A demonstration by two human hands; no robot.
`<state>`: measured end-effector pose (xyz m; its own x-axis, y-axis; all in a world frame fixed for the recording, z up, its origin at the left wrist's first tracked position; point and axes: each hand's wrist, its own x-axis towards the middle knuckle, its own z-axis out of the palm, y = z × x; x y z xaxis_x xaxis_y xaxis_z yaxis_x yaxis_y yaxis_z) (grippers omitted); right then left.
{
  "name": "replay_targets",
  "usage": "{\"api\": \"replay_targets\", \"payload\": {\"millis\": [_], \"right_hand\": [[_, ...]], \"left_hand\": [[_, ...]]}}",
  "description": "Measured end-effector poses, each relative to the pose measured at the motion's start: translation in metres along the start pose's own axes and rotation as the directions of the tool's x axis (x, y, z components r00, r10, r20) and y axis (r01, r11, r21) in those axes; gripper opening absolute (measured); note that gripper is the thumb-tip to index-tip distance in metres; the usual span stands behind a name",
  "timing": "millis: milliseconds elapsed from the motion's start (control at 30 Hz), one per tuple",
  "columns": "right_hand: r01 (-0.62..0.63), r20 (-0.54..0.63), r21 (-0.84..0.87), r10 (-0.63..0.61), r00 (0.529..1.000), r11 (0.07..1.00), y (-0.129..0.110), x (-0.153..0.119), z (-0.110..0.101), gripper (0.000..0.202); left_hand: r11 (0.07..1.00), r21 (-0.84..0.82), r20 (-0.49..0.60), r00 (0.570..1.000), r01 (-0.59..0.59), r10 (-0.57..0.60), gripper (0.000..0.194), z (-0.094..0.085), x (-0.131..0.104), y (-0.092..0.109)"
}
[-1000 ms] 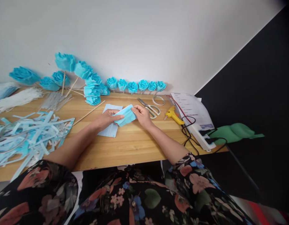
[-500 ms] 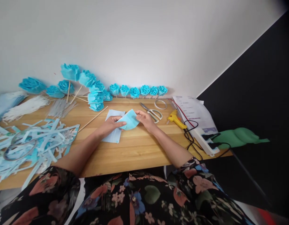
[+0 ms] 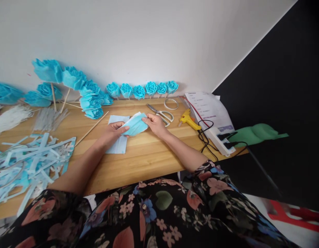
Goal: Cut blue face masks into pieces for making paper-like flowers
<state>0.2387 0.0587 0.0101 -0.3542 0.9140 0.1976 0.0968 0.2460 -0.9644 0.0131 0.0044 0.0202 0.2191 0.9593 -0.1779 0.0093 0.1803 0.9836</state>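
Observation:
Between my two hands is a blue sheet of thin fabric (image 3: 135, 124) with a white underside, held above the table. My left hand (image 3: 115, 133) pinches its left end, thumb on top. The fingers of my right hand (image 3: 154, 123) are closed on its right end. Beneath my left hand a pale blue rectangular sheet (image 3: 117, 146) lies flat on the wood. Just beyond my right hand are scissors (image 3: 161, 113) with white handles. A thin wooden stick (image 3: 92, 128) lies to the left of the pale sheet.
Blue fabric flowers (image 3: 139, 92) line the wall, larger ones on sticks (image 3: 48, 70) at left. A pile of blue strips (image 3: 37, 160) covers the left side. A tape roll (image 3: 171, 104), yellow glue gun (image 3: 189, 120), papers (image 3: 211, 106) and white power strip (image 3: 221, 141) stand right.
The blue sheet has gone from a raised, angled shape to a flatter, more stretched one, with its white underside showing at the top edge. The whole view has shifted slightly.

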Motion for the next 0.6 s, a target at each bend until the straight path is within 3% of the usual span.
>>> {"api": "replay_targets", "payload": {"millis": [133, 267, 400, 500, 600], "right_hand": [[0.027, -0.039, -0.025, -0.028, 0.999, 0.999, -0.002, -0.001, 0.0, 0.041], [0.03, -0.183, -0.034, -0.036, 0.982, 0.999, -0.003, 0.0, -0.002, 0.042], [0.016, -0.365, 0.014, -0.01, 0.931, 1.0, -0.005, 0.006, -0.006, 0.037], [-0.027, -0.439, 0.064, 0.052, 0.897, 0.998, -0.008, 0.01, -0.009, 0.036], [-0.01, -0.455, 0.016, 0.016, 0.89, 1.0, -0.011, 0.009, -0.01, 0.037]], "left_hand": [[0.999, 0.04, -0.029, 0.999, -0.028, 0.029, 0.037, -0.003, 0.0, 0.0], [0.991, -0.003, -0.093, 0.987, -0.134, 0.133, 0.04, -0.006, 0.002, 0.002], [0.976, -0.031, -0.265, 0.944, -0.214, 0.199, 0.039, -0.013, 0.008, 0.002], [0.935, 0.292, -0.405, 0.859, -0.203, 0.313, 0.033, -0.018, 0.01, 0.007], [0.706, 0.667, -0.372, 0.714, -0.24, 0.594, 0.018, -0.015, 0.003, 0.016]]}}
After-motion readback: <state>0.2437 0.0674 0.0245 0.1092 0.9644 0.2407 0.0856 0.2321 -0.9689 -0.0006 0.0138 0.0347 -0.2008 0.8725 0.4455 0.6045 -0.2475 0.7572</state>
